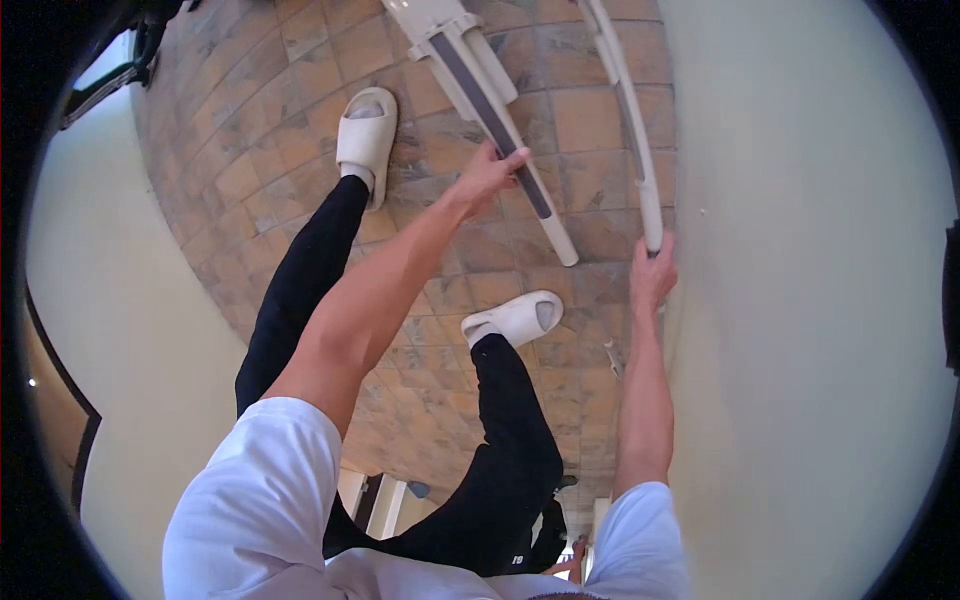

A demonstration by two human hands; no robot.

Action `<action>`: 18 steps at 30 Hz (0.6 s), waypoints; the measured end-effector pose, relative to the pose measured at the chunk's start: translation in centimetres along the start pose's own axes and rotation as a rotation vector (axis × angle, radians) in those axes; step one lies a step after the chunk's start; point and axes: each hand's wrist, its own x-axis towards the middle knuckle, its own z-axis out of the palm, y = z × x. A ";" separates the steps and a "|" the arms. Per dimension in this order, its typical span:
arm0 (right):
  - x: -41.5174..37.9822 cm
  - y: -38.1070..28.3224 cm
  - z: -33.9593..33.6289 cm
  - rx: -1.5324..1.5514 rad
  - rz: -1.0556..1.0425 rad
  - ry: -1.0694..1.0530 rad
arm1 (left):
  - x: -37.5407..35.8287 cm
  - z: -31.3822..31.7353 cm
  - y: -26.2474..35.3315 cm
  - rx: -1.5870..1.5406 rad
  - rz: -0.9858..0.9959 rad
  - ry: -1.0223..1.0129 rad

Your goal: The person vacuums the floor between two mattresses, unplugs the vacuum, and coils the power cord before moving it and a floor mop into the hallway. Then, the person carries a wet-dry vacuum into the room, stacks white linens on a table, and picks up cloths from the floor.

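Note:
My left hand [488,178] is closed round a long white bar with a dark grey strip [497,125], gripping it a little below its middle. The bar slants down to a rounded free end, and at the top it joins a wider white body that the view cuts off. Close to the right wall, my right hand [653,272] grips the lower end of a slim, slightly curved white bar [640,150] with a grey inset. Both bars run out of view at the top, so whether they join cannot be seen.
Brown and orange tiles [430,290] cover the floor. A pale wall [800,300] rises close on the right, another pale wall [140,350] on the left. My feet in white slides [367,135] stand apart. A dark-framed object [120,75] is at the upper left.

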 end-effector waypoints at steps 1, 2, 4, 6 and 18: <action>-1.6 2.1 -0.1 -0.002 -0.038 0.008 | -0.2 -0.6 -0.5 0.000 0.003 -0.008; -3.0 3.9 -0.4 -0.004 -0.076 0.014 | -0.2 -1.2 -1.0 0.005 0.000 -0.031; -6.2 6.1 -1.7 -0.069 0.031 -0.050 | -0.9 -1.6 -0.9 0.011 0.003 -0.061; -9.1 8.8 -2.3 -0.073 0.046 -0.043 | -2.2 -1.8 -0.3 0.037 0.015 -0.069; -22.0 25.5 -2.3 -0.155 0.151 0.020 | -3.3 0.3 -4.1 0.178 -0.017 -0.138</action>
